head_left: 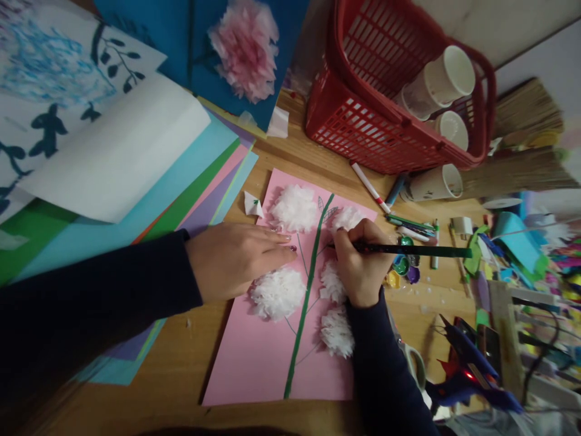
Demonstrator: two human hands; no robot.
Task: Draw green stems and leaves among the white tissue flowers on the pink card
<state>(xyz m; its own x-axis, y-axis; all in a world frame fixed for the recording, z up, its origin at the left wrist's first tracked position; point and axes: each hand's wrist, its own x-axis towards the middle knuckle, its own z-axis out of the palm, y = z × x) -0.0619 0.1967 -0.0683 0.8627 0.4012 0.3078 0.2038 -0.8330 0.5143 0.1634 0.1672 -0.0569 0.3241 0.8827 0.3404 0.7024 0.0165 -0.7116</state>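
Observation:
A pink paper sheet (254,357) lies on the wooden table with a painted green stem (305,309) and several white tissue flowers (278,293) stuck on it. My left hand (238,257) rests flat on the sheet's left edge, fingers stretched out beside the flowers. My right hand (361,263) is closed around a thin dark paintbrush (408,249), its tip down on the pink sheet near the stem. Both arms wear dark sleeves.
A stack of coloured paper sheets (136,175) lies to the left. A red basket (390,91) with paper cups stands at the back. Small paint pots (402,266), markers, paper scraps and a blue glue gun (467,369) crowd the right side.

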